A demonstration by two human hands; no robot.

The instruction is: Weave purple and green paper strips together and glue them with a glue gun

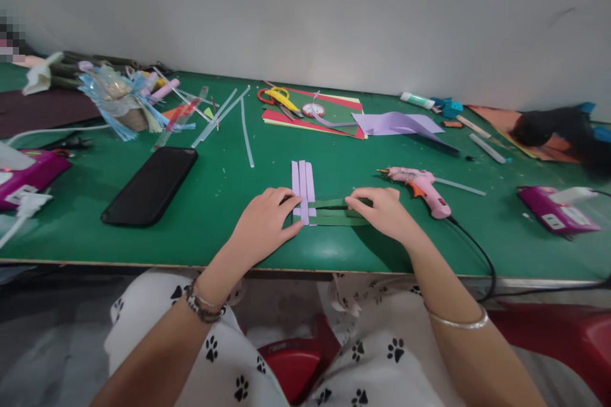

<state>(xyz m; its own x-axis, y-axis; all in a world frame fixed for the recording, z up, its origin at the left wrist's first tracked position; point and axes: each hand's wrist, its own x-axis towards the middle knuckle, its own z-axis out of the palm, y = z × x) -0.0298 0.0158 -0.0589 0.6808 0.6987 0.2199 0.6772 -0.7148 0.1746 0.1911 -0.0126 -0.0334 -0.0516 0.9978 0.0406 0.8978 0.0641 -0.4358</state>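
Several purple paper strips [306, 179] stand side by side on the green table, crossed at their lower end by green paper strips [337, 220] that run to the right. My left hand [267, 219] holds the purple strips down at the crossing, its thumb and fingertips on their left side. Between the thumb and fingers of my right hand [379, 208] is the upper green strip [329, 203], pinched near its right end. The lower green strip passes partly under my right hand, which hides its end.
Right of my right hand lies a pink glue gun [420, 187] with its cord over the table edge. A black phone [151, 186] lies left. Behind are scissors [281, 100], coloured paper [315, 130], purple paper [398, 123], glue sticks [222, 116] and a purple power strip [556, 210].
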